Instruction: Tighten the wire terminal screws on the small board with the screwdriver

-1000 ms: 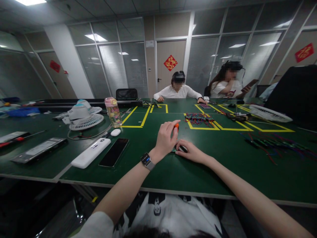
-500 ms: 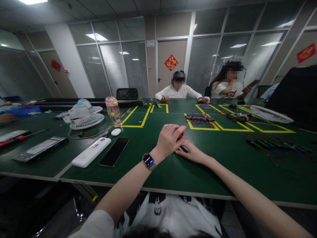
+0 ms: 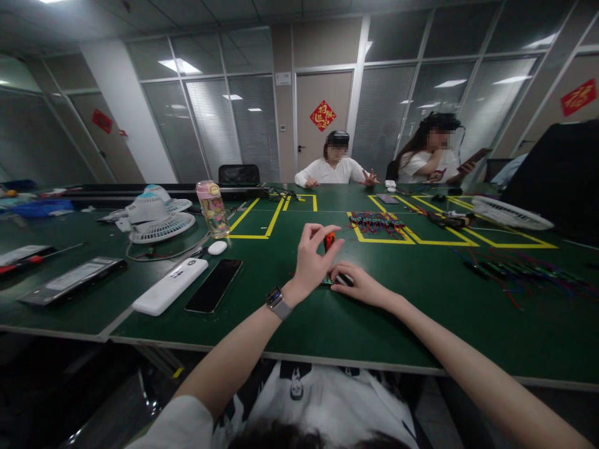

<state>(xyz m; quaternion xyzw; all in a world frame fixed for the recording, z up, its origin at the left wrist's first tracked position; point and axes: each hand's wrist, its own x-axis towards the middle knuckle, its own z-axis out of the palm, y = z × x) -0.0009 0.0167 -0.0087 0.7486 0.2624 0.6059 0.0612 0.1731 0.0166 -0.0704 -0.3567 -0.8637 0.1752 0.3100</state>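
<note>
My left hand (image 3: 314,254), with a watch on its wrist, is curled around the orange-and-black handle of an upright screwdriver (image 3: 330,239). Its lower end is hidden by the fingers. Just to the right, my right hand (image 3: 358,282) rests low on the table, its fingers closed on a small dark part with a pale edge (image 3: 345,280). A bit of green circuit board (image 3: 326,282) shows between the two hands; most of it is covered.
Left of my hands lie a black phone (image 3: 214,285), a white power bank (image 3: 171,287), a white case (image 3: 217,248), a bottle (image 3: 213,209) and a fan (image 3: 161,226). Bundles of wired boards (image 3: 377,226) lie ahead and right (image 3: 528,277). Two people sit across the table.
My left hand has turned and its fingers have loosened around the screwdriver, showing more of the handle. My right hand stays nearly in place. The person opposite has raised a hand.
</note>
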